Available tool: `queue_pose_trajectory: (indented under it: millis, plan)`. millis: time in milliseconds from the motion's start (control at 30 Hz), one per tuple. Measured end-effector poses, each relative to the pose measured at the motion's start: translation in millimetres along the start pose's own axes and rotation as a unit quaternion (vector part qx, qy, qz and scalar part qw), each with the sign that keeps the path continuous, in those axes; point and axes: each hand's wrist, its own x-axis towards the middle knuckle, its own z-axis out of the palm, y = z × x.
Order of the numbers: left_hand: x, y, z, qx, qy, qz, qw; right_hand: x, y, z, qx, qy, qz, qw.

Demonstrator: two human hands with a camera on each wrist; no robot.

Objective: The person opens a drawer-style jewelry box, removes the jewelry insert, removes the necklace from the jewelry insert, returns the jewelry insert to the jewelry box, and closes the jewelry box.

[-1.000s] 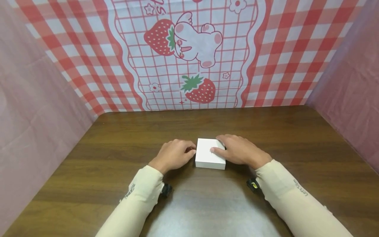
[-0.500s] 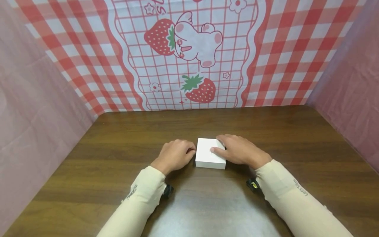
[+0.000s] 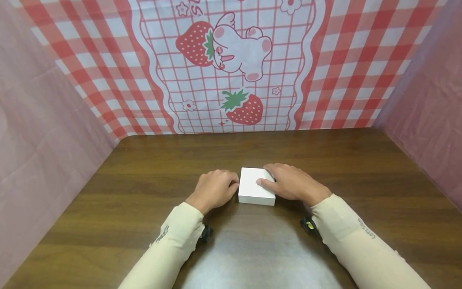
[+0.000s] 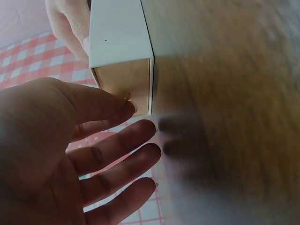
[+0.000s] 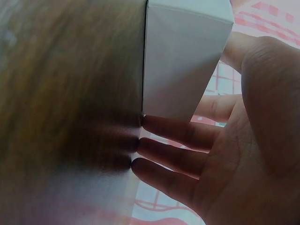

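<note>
A small white box (image 3: 254, 184) lies flat on the wooden table. My right hand (image 3: 294, 182) grips its right part, thumb on the top and fingers around the far right corner. In the right wrist view three fingertips (image 5: 139, 143) rest on the table beside it. My left hand (image 3: 213, 188) is at the left end. The left wrist view shows this end as a tan panel (image 4: 124, 79) framed by the white outer sleeve (image 4: 121, 35). Left thumb and index finger pinch at the panel, where a tiny tab-like bit shows; the other fingers (image 4: 126, 159) are spread loosely.
The brown table (image 3: 231, 150) ends at a red-and-white checked cloth (image 3: 231, 100) with strawberry prints. Pink cloth (image 3: 47, 140) hangs along both sides. Each wrist carries a black camera mount (image 3: 205, 233).
My left thumb and index finger have come together at the box's left end, and the left wrist has shifted slightly right. My right hand and the box stay in place.
</note>
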Motion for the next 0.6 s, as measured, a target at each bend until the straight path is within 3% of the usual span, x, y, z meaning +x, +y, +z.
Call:
queue_pose_trajectory:
  millis: [600]
  plan:
    - [-1.3, -0.9, -2.3, 0.011, 0.007, -0.016, 0.9998, -0.2, -0.1, 0.2, 0.006, 0.015, -0.017, 0.9997]
